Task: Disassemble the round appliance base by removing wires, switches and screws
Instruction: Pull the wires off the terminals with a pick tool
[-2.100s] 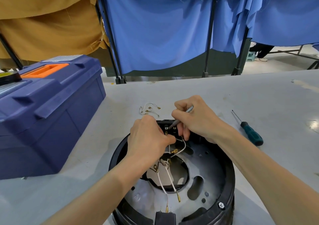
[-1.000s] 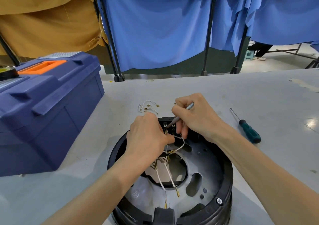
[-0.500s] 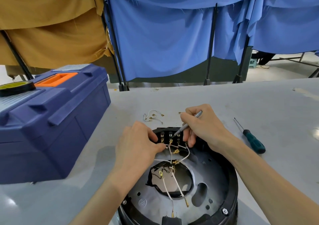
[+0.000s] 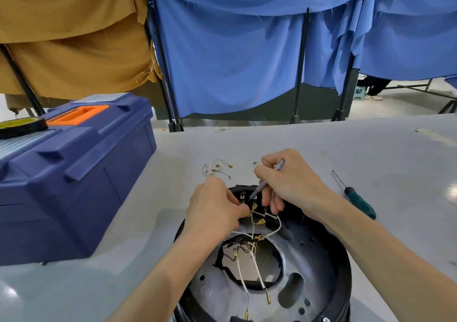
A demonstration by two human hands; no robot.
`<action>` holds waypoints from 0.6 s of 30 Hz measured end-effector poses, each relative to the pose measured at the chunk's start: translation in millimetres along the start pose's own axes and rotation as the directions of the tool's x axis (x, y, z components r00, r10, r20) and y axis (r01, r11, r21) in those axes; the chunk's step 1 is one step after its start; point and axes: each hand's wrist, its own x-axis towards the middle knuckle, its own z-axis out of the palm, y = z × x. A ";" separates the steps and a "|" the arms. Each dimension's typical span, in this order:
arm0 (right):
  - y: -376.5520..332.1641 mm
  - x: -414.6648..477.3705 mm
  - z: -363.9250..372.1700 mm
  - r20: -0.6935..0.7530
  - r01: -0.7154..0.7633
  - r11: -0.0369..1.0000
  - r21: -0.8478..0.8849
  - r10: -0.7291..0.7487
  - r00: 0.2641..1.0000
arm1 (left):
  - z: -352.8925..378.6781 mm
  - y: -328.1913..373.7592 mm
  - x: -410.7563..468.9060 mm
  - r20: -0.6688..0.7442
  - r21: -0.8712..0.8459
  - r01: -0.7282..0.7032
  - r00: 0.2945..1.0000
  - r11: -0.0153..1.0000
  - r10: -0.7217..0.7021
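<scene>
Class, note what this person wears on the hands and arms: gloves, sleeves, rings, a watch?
Nothing. The left hand and right hand are ungloved and ringless; no watch or band on either wrist. Left forearm and right forearm are uncovered to the picture's edge.

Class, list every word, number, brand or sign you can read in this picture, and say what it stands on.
No text can be read in this picture.
The stamped mark on the round appliance base: too blurred to read.
The blue toolbox, tape roll and green-handled screwdriver: no lettering shows.
</scene>
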 end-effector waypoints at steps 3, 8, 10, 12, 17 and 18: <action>4.4 1.3 6.5 -0.003 0.039 0.999 -0.009 -0.039 0.999 | 2.9 -2.0 -3.2 -0.029 -0.020 -0.020 0.999 1.000 0.020; 10.1 -0.3 5.2 -0.007 0.075 0.997 0.036 -0.075 0.997 | 4.0 -3.3 -8.0 -0.030 0.028 -0.039 0.999 0.999 0.040; 10.7 -0.9 5.0 -0.004 0.086 0.996 0.036 -0.086 0.996 | 4.9 -2.7 -8.6 -0.033 0.032 -0.027 0.999 0.999 0.028; 11.2 -1.4 5.0 0.000 0.092 0.995 0.025 -0.092 0.996 | 6.5 -1.6 -8.6 -0.039 0.053 -0.026 0.999 0.998 0.028; 10.6 -4.8 5.2 0.021 0.126 0.992 -0.021 -0.125 0.992 | 9.4 -0.8 -9.2 -0.024 0.078 -0.044 0.999 0.996 0.046; 10.4 -5.8 5.6 0.023 0.139 0.990 -0.032 -0.139 0.990 | 9.8 -1.1 -9.3 -0.018 0.082 -0.047 0.999 0.995 0.049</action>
